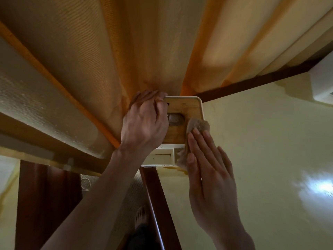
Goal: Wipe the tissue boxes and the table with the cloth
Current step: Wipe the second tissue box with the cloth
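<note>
**Inspector A:** Nearest to us we note a bare foot low in the head view, on a woven floor covering, beside the dark wooden edge of the table, whose pale yellow top carries a bright glare patch at the right.

**Inspector B:** Confirmed. Above it, our right hand lies flat, fingers straight and close together, pressing a crumpled beige cloth against the right side of the tissue box.

**Inspector A:** We record the cloth bunched under the fingertips, its upper part over the box's right edge and a lower fold hanging beside the box's white side wall.

**Inspector B:** Our left hand grips the box from the left, fingers curled over its far left corner. The box has a wooden lid with rounded corners and an oval opening, partly hidden by that hand. It stands at the table's left corner, against the curtain.

**Inspector A:** Farthest, we see the orange and cream curtain in folds behind the box, and a white object at the table's far right; we cannot tell what it is.
</note>
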Demonstrator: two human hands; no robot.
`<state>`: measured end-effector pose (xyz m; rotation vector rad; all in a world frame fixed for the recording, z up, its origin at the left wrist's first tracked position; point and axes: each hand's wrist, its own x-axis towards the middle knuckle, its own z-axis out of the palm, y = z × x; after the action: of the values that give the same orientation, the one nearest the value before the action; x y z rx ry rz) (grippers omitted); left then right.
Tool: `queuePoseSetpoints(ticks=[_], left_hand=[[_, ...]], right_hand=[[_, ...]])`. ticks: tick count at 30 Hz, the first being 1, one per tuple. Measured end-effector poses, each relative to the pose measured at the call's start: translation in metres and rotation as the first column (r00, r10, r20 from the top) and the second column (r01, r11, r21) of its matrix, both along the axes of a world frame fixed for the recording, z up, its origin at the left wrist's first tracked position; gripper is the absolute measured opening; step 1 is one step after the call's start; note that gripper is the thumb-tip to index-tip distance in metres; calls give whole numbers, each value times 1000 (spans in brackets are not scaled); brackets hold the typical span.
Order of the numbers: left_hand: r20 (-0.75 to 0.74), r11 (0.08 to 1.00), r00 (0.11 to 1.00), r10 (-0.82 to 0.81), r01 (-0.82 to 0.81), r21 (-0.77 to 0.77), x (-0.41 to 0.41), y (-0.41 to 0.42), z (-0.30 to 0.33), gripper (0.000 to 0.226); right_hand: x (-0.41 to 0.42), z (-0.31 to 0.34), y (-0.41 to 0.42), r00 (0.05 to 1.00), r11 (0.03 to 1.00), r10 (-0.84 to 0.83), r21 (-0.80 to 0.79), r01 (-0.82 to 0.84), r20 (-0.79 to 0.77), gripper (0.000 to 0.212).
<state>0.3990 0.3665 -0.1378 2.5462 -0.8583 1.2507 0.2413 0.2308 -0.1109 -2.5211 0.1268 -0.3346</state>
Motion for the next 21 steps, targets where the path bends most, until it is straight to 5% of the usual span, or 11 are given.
queuePoseSetpoints(ticks=[16,21], left_hand=[[-152,1000,988,-27,27,1,-3,2,7,16],[-268,982,963,-40,-11,-186,-3,-1,18,27]], right_hand=[[79,3,-19,997,993,79,-93,-78,4,52],[87,6,-31,991,947,97,299,-121,97,37]])
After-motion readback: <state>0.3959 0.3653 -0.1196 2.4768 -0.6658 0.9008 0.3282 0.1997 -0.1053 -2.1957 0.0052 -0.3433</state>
